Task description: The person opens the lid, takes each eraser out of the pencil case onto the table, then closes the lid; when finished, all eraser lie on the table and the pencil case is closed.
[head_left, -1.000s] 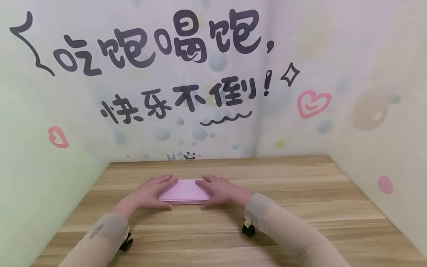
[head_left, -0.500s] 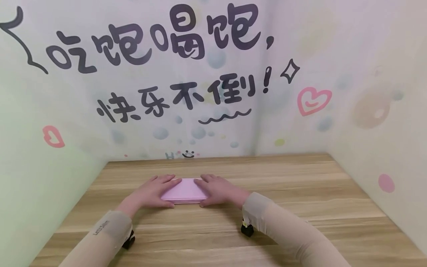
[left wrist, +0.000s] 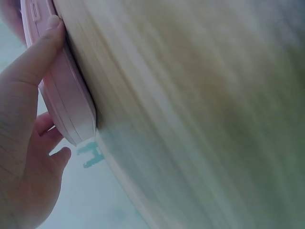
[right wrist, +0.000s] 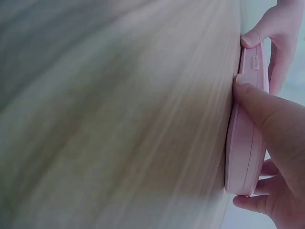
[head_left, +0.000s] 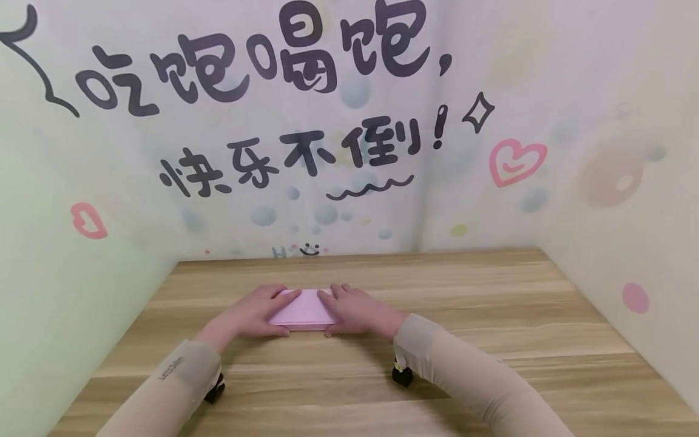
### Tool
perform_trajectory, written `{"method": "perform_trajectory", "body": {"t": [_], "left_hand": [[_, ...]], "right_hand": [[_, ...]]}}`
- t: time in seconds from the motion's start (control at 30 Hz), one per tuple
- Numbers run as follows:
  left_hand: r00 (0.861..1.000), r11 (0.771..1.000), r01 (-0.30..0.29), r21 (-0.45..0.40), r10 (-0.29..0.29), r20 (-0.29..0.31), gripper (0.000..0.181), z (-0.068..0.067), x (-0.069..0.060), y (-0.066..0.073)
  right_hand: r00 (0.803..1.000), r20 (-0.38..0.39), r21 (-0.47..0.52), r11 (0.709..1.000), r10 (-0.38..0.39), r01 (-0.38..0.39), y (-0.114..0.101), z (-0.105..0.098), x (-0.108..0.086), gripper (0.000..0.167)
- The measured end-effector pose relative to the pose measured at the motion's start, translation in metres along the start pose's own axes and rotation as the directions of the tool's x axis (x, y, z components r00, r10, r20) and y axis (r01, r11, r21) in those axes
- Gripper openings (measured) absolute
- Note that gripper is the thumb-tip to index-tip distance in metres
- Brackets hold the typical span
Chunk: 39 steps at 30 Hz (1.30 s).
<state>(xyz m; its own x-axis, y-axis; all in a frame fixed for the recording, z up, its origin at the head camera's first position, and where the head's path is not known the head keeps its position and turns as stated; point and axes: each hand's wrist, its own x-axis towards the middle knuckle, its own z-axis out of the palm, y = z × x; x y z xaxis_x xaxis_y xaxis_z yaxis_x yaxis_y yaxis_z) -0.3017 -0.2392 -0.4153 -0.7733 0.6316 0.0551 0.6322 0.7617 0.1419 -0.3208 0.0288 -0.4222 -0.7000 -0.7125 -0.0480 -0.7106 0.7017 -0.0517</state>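
A flat pink case (head_left: 304,308) lies on the wood-grain table in the head view. It has rounded corners, a seam round its side and a small clasp on the front edge. My left hand (head_left: 252,314) grips its left end, thumb at the front edge and a finger over the lid. At the opposite end my right hand (head_left: 361,311) holds it the same way. In the right wrist view the right thumb presses the case's front side (right wrist: 245,138) beside the clasp. The left wrist view shows the left thumb (left wrist: 45,45) against that side.
The wooden tabletop (head_left: 327,388) reaches back to a white printed wall (head_left: 246,230) with dark lettering. Side walls (head_left: 617,255) stand left and right. A black wrist camera (head_left: 402,373) hangs under the right sleeve, another (head_left: 215,388) under the left.
Both hands have slid slightly inward along the case, covering more of its ends. The case stays on the table. The head view has tilted slightly, so the wall lettering sits higher.
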Motion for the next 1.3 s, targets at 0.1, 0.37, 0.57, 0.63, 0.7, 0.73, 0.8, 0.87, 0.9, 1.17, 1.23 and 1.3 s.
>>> {"method": "perform_trajectory", "body": {"t": [0.1,0.37,0.57,0.63,0.7,0.73,0.8,0.87,0.9,1.17,1.23,1.3], "left_hand": [[1.0,1.0,0.017,-0.005,-0.016,0.025,0.084,-0.003,0.002,0.002],[0.996,0.998,0.068,0.013,-0.069,0.063,0.085,-0.008,0.003,0.008],[0.995,0.997,0.074,0.019,-0.075,0.062,0.086,-0.011,0.003,0.01],[0.996,0.997,0.07,0.026,-0.072,0.056,0.086,-0.012,0.002,0.01],[0.996,0.997,0.067,0.034,-0.069,0.056,0.086,-0.012,0.002,0.01],[0.996,0.997,0.063,0.035,-0.064,0.054,0.086,-0.012,0.002,0.011],[0.997,0.998,0.058,0.036,-0.06,0.057,0.086,-0.011,0.002,0.011],[0.996,0.998,0.059,0.031,-0.061,0.061,0.086,-0.01,0.003,0.012],[0.996,0.998,0.066,0.024,-0.068,0.064,0.087,-0.01,0.003,0.013],[0.989,0.993,0.117,0.017,-0.118,0.091,0.09,-0.012,0.005,0.008],[0.991,0.994,0.108,0.011,-0.109,0.081,0.091,-0.013,0.005,0.005],[0.992,0.994,0.109,0.01,-0.11,0.065,0.093,-0.016,0.002,0.001]], "right_hand": [[1.0,0.003,-0.009,1.0,0.006,-0.006,-0.001,-0.001,-0.001,0.085],[1.0,-0.021,-0.055,0.998,-0.016,0.015,-0.001,0.003,0.001,0.083],[1.0,-0.018,-0.055,0.998,-0.019,0.018,-0.002,-0.001,0.001,0.083],[1.0,-0.017,-0.041,0.999,-0.017,0.016,-0.002,-0.002,0.002,0.082],[1.0,-0.007,-0.031,0.999,-0.012,0.012,-0.001,-0.003,0.002,0.082],[1.0,0.001,-0.028,1.0,-0.011,0.011,-0.001,-0.004,0.002,0.082],[1.0,0.024,-0.013,1.0,-0.006,0.006,-0.001,-0.005,0.002,0.082],[0.999,0.044,0.0,1.0,0.001,-0.001,0.0,-0.006,0.002,0.083],[0.999,0.049,0.009,1.0,0.003,-0.004,0.0,-0.006,0.002,0.083],[1.0,0.027,0.205,0.979,-0.015,0.009,0.011,-0.014,0.004,0.078],[0.999,0.032,0.271,0.962,-0.025,0.015,0.016,-0.02,0.003,0.075],[0.999,0.032,0.321,0.947,-0.036,0.024,0.021,-0.026,0.002,0.069]]}}
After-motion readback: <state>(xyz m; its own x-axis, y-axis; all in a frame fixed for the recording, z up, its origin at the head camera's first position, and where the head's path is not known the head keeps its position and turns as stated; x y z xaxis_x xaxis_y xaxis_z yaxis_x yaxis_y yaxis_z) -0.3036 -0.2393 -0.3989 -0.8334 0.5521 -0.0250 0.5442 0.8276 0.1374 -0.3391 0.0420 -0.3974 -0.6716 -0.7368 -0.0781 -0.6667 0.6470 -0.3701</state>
